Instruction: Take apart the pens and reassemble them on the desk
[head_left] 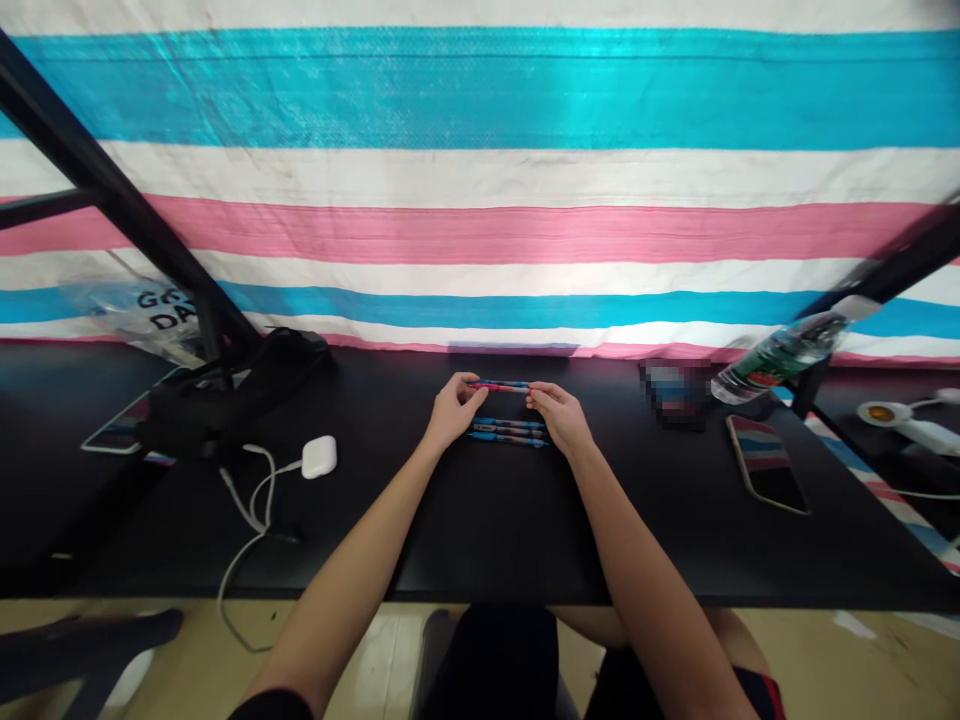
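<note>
My left hand (pixel 453 408) and my right hand (pixel 561 414) pinch the two ends of a pink-and-blue pen (pixel 501 389) between thumb and fingers. It lies level across the gap between them, close to the black tabletop. A blue edge runs along its far side; whether that is a second pen I cannot tell. Just nearer to me, several blue pens (pixel 508 438) lie side by side on the table, roughly parallel to the held one. My right hand partly covers their right ends.
A white earbud case (pixel 319 457) with a white cable (pixel 264 500) sits left. At right are a phone (pixel 766 464), a tilted plastic bottle (pixel 787 355) and a blurred-out dark item (pixel 679 395). Black frame bars (pixel 142 215) and a striped sheet (pixel 480 235) stand behind.
</note>
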